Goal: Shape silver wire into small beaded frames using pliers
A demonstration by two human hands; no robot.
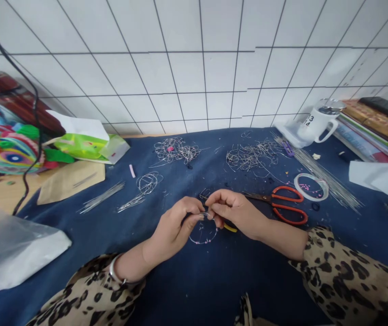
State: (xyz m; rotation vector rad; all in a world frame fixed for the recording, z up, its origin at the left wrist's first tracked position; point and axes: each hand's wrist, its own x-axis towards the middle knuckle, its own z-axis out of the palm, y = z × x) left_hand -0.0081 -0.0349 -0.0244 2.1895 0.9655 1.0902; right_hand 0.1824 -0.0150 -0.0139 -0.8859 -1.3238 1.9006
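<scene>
Left of the red-handled scissors (pixel 271 198), a beaded wire ring (pixel 206 242) is hanging below the fingertips of both hands, its top lying between them, over the blue cloth (pixel 180 296). The left hand (pixel 177 221), farther from the scissors, is closing thumb and forefinger on the wire at the top of the loop; the right hand (pixel 236 212), between that pinch and the scissors, is bringing its own bent fingers together at the same spot and seems to be gripping the wire there too, though its fingertips are partly covering the contact. The ring is probably weighing next to nothing, and its thin wire is likely behaving springily: stiff enough to be keeping a curve, soft enough to be bending out of round under a hard squeeze. The smooth metal is likely offering little grip, so a fine fingertip pinch at the bare top, close to where the ends seem to be meeting, is looking like the best hold; the beaded lower arc is probably the poorer place, since the beads could be sliding or rolling under pressure. In looks, the ring is showing as a slender, silvery, roughly round loop, with small pink beads sitting spaced along its lower curve, left of and lower than the scissors; whether its bottom is touching the cloth, I cannot tell.
</scene>
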